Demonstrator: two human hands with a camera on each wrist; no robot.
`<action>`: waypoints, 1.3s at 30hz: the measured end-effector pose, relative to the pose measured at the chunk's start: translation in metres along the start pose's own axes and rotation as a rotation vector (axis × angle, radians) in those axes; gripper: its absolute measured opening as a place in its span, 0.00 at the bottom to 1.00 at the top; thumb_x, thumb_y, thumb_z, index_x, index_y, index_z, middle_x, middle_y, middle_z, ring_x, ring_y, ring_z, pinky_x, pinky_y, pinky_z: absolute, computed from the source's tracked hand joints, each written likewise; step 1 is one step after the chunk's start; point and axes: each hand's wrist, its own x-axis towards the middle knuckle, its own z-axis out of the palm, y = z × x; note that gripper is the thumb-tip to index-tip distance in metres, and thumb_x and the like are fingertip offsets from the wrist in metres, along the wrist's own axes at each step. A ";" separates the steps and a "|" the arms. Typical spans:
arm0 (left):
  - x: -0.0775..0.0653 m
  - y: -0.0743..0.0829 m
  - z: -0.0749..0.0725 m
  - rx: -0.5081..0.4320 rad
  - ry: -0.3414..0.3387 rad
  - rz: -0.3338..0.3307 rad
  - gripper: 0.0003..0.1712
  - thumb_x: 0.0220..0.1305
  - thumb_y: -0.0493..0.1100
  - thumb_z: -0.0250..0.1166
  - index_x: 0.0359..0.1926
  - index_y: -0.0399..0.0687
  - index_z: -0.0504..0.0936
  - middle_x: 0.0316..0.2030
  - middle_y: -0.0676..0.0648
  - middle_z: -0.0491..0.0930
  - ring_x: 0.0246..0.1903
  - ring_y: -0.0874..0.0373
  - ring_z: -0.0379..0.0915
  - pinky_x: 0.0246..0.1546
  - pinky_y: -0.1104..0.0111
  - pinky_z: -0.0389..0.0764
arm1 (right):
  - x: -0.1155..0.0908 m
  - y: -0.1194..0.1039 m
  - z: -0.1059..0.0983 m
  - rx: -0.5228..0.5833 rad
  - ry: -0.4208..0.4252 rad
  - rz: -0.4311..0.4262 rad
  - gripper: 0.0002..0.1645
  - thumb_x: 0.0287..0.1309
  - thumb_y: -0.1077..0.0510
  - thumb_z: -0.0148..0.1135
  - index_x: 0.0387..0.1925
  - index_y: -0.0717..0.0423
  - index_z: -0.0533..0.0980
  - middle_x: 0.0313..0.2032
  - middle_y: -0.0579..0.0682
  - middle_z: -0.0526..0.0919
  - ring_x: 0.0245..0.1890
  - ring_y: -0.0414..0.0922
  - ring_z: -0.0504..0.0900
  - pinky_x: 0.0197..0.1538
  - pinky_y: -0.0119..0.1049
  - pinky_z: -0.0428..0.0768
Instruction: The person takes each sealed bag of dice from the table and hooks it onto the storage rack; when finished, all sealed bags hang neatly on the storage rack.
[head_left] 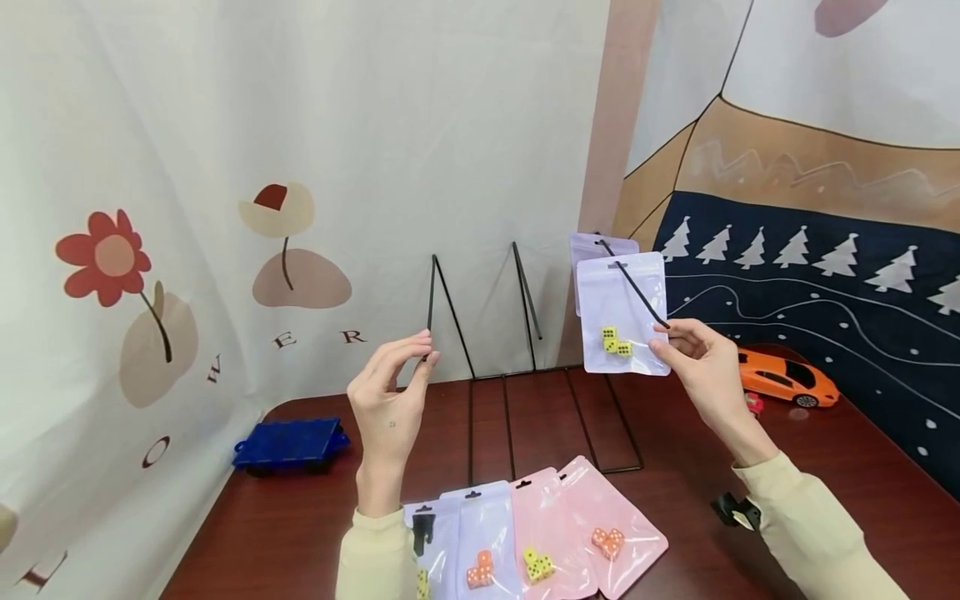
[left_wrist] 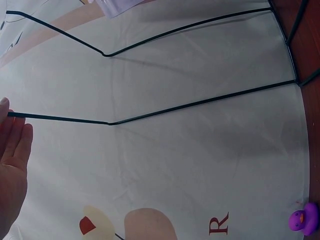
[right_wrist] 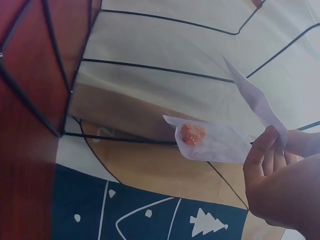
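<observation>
My left hand (head_left: 390,404) pinches the tip of the left prong of a black wire display rack (head_left: 491,377) with thumb and fingers. My right hand (head_left: 701,367) holds the edge of a lilac zip bag (head_left: 596,304) with yellow dice between thumb and fingers, by the tip of the right prong. That prong passes at the bag's hang hole. Behind it, a second lilac bag (right_wrist: 215,142) with orange dice hangs on the same prong. Between my hands, the middle prong (head_left: 525,283) bears no bag.
Lilac bags (head_left: 491,500) and pink bags (head_left: 536,512) of dice lie fanned at the table's front. A blue toy wagon (head_left: 288,444) stands left, an orange toy car (head_left: 787,379) right. A purple duck (left_wrist: 303,220) sits near the curtain. A black object (head_left: 735,510) lies by my right sleeve.
</observation>
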 end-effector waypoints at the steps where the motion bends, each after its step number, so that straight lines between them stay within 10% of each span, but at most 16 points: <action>1: 0.000 0.000 0.000 0.002 -0.001 0.000 0.14 0.41 0.15 0.68 0.30 0.29 0.83 0.33 0.33 0.82 0.38 0.44 0.81 0.48 0.62 0.80 | 0.001 0.000 0.001 0.022 0.001 0.003 0.17 0.56 0.67 0.65 0.47 0.72 0.74 0.38 0.37 0.82 0.33 0.37 0.78 0.40 0.20 0.80; 39: 0.004 0.006 0.002 0.007 -0.020 0.000 0.13 0.41 0.13 0.67 0.29 0.26 0.81 0.32 0.31 0.81 0.37 0.41 0.80 0.47 0.60 0.81 | 0.041 0.022 0.021 0.164 0.063 0.023 0.14 0.53 0.71 0.66 0.43 0.69 0.78 0.36 0.39 0.83 0.37 0.36 0.77 0.39 0.17 0.77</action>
